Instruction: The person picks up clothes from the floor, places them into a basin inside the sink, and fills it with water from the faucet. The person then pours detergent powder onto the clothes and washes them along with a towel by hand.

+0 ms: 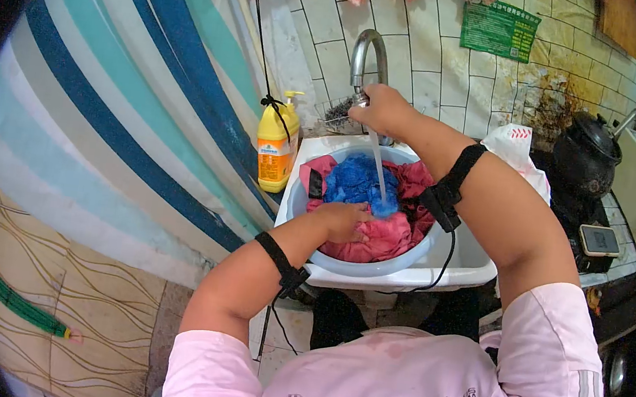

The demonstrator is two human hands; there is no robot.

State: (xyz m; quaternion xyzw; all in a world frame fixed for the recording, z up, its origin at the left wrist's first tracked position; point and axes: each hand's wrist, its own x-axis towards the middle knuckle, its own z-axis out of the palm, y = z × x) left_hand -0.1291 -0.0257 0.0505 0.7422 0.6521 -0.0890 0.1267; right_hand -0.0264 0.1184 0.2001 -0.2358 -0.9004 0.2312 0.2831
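My right hand (383, 110) is closed around the end of the curved metal faucet (371, 50). Water (378, 162) streams from it into a pale blue basin (297, 204). Inside the basin lie a wet pink garment (380, 239), darker red cloth and a bunched blue mesh-like cloth (360, 180). My left hand (343, 221) rests on the pink garment at the near left, its fingers apart and partly hidden by the cloth. The stream lands on the blue cloth, just beyond my left fingers.
The basin sits in a white sink (469, 257). A yellow pump bottle (275, 146) stands left of it, beside a striped curtain (134, 81). On the right are a white plastic bag (508, 146), a black pot (589, 152) and a small device with a screen (598, 241).
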